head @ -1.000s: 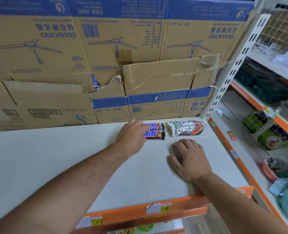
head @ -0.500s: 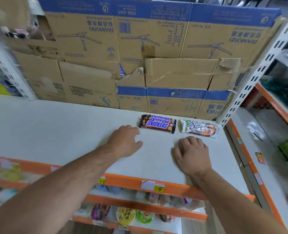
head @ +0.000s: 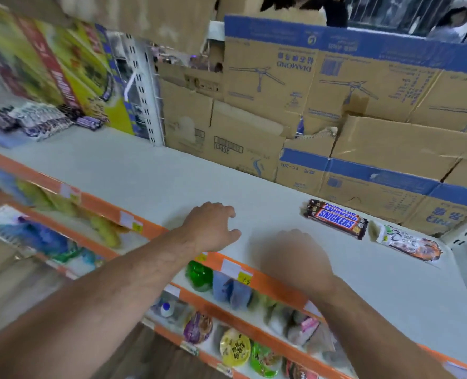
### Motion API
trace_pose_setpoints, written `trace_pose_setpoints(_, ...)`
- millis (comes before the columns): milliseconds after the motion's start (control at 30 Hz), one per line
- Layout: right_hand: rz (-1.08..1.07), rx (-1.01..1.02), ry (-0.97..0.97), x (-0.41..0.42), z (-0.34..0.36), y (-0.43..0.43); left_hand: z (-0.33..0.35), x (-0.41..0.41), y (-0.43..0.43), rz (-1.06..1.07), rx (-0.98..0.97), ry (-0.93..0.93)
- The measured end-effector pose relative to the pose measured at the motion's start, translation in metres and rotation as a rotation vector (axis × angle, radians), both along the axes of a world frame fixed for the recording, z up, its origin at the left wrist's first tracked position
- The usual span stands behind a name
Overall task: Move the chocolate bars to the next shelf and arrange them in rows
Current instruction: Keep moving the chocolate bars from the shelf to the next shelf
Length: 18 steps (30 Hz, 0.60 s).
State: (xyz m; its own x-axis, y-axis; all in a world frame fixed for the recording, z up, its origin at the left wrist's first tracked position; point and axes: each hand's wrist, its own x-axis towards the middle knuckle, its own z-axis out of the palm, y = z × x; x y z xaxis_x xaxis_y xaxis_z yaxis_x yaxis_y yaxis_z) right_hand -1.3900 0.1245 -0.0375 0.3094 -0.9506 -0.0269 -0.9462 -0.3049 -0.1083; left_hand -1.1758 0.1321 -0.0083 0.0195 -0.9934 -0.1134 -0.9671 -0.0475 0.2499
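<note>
Both grips now sit further back from the Snickers stack than half a second ago, nearer the front edge of the shelf. The head view has swung left, uncovering purple bars on the adjoining shelf. Left grip: fingers loosely curled, holding nothing. Right grip: motion-blurred, finger posture cannot be told. Stack lies right of the right grip, long axis along the cardboard boxes, white-wrapped bar just beside. Purple bars lie well left; left grip is nearer.

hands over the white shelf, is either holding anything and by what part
Nothing is held. The left hand and the blurred right hand look empty; the Snickers bars lie apart from them.
</note>
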Motion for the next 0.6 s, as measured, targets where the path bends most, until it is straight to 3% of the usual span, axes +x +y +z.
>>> trace_pose_setpoints(100,0.036,0.018,-0.097,0.063,0.022,0.012,-0.001,0.06,0.013,0.059,-0.027,0.002)
trace_pose_setpoints(600,0.321,0.099,-0.117,0.427,0.049,0.021,0.02,0.406,0.086,0.325,-0.123,0.047)
